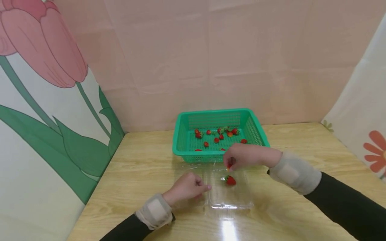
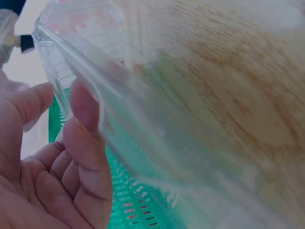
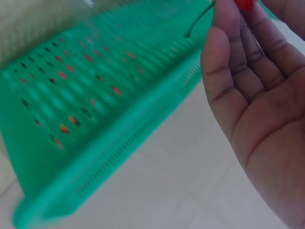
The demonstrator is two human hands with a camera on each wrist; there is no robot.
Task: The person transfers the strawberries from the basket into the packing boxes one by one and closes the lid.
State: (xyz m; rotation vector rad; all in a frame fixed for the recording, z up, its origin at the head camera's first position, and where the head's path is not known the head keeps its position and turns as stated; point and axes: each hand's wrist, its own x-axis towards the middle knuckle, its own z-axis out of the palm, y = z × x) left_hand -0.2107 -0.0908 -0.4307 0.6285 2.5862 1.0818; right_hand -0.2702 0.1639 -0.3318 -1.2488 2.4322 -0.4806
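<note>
A clear plastic clamshell box (image 1: 221, 199) lies unfolded on the table, with one strawberry (image 1: 231, 180) in its right half. My left hand (image 1: 188, 189) pinches the plastic wall near the middle of the box. In the left wrist view, the thumb and fingertips of that hand (image 2: 62, 157) lie on either side of the clear edge. Over the far part of the right half, my right hand (image 1: 241, 155) holds another strawberry (image 3: 245, 4) between thumb and fingers, and a green stem sticks out beside it.
Right behind the box stands a green perforated basket (image 1: 178, 134) with several strawberries (image 1: 216, 140) scattered over its bottom. The wooden table (image 1: 132, 167) ends at a pink cloth backdrop (image 1: 193, 67). Printed cloths hang at the left and right.
</note>
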